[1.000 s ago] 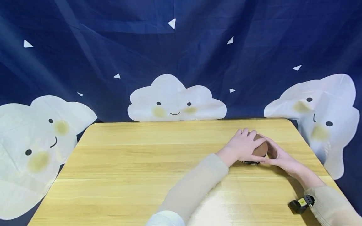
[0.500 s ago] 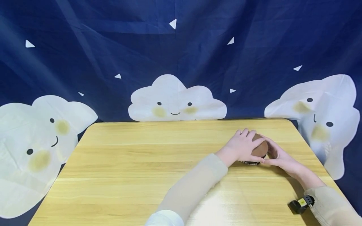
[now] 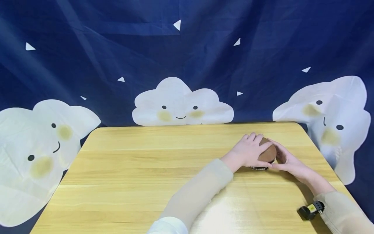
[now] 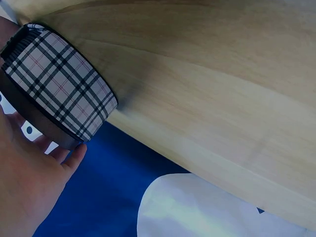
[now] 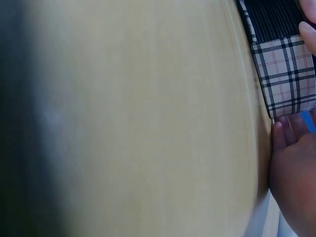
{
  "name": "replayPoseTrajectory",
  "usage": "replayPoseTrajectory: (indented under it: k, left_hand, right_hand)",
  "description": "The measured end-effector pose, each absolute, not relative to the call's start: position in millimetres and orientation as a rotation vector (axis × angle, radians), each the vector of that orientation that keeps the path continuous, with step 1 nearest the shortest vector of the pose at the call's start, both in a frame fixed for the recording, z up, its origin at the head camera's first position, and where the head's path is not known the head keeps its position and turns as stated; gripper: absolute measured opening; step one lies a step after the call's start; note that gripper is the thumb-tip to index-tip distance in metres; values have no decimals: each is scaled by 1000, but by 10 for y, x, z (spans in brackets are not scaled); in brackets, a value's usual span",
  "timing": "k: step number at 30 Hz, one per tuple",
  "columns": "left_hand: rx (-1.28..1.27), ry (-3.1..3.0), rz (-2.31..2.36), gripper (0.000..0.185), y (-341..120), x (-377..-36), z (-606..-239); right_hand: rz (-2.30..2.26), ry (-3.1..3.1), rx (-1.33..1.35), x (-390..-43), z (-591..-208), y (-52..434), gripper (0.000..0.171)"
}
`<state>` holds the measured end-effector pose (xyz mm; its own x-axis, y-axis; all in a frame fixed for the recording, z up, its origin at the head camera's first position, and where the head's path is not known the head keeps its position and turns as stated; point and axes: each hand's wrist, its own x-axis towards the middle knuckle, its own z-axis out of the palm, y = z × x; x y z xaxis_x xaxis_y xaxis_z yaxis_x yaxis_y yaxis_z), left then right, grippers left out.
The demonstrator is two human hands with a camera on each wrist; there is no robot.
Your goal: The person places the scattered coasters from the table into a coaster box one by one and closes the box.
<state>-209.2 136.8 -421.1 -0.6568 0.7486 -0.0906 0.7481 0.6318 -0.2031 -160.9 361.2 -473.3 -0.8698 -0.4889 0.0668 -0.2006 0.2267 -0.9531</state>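
A low case (image 3: 269, 152) with a brown top stands at the right rear of the table. Beige, black and red plaid (image 4: 64, 84) covers its side, beside a black ribbed section (image 5: 271, 19). My left hand (image 3: 247, 152) grips the case from above and the left, fingers spread over the brown top and thumb along the near edge. Curled round the right side, my right hand (image 3: 292, 165) holds it with the thumb toward the front. Both thumbs lie close together at the near rim. Much of the top is hidden under the left hand.
The wooden table (image 3: 146, 175) spreads out to the left and front. A dark blue curtain (image 3: 146, 48) with white clouds hangs behind its back edge. On the right sleeve sits a small black wrist camera (image 3: 310, 210).
Both hands keep their hold on the case. The left hand and forearm have shifted very slightly left; the case stays almost in the same place.
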Motion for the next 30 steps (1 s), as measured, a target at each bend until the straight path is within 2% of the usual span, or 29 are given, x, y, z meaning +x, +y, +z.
replayPoseTrajectory:
  k: [4,13,30]
  left_hand:
    - [-1311,-2829,323,92,1317,-2108,-4207]
    - [-1306,-2794,218,77,1008,-2226,-4157]
    - [-1224,-2783,69,77,-205,-2267,-4088]
  right_hand:
    - [-1698,2252,-654,-1616,-4740,3611,92]
    - [-1747,2228,-707,-1631,-4751,3629,97]
    - [-1751,2297,-676,-1599,-4634,3687,99]
